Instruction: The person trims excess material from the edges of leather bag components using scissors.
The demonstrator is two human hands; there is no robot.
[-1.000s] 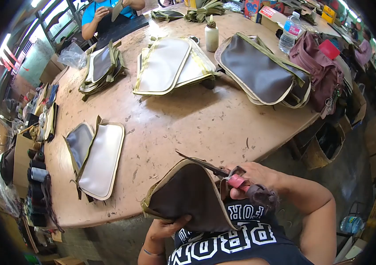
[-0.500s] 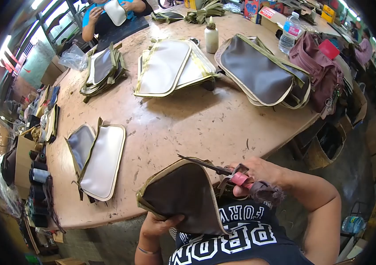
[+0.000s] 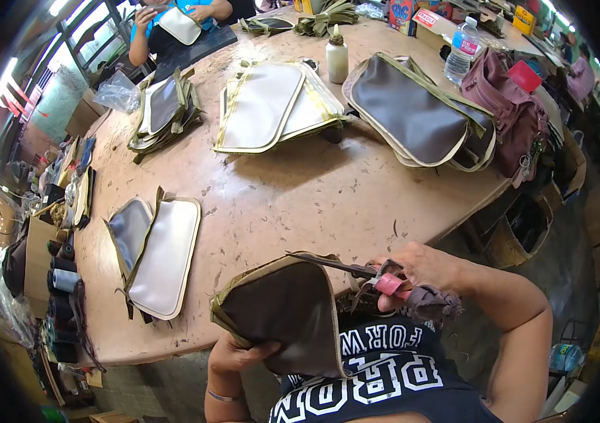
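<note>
My left hand [image 3: 242,354] is closed on the lower left side of a dark brown leather-like bag piece [image 3: 282,310] with olive fabric edging, its thumb lying over the front. The piece is held up in front of my body at the near table edge. My right hand [image 3: 420,271] grips scissors [image 3: 335,264] whose handles are wrapped in pink material and ragged dark cloth. Their blades point left and lie along the top edge of the piece. To the left, a white bag piece [image 3: 166,257] overlaps a grey one [image 3: 130,229] on the table.
Across the tan table [image 3: 257,204] lie stacks of white pieces [image 3: 261,106], dark pieces [image 3: 413,109] and mixed ones [image 3: 162,109]. A squeeze bottle [image 3: 337,60], water bottle [image 3: 462,53] and maroon bag [image 3: 504,106] stand beyond. Opposite, a person [image 3: 173,25] holds a pale piece. Thread spools [image 3: 65,280] line the left.
My left hand and the dark brown piece have shifted slightly left. My right hand and the scissors have moved a little right. The person opposite has lowered the pale piece and tilted it.
</note>
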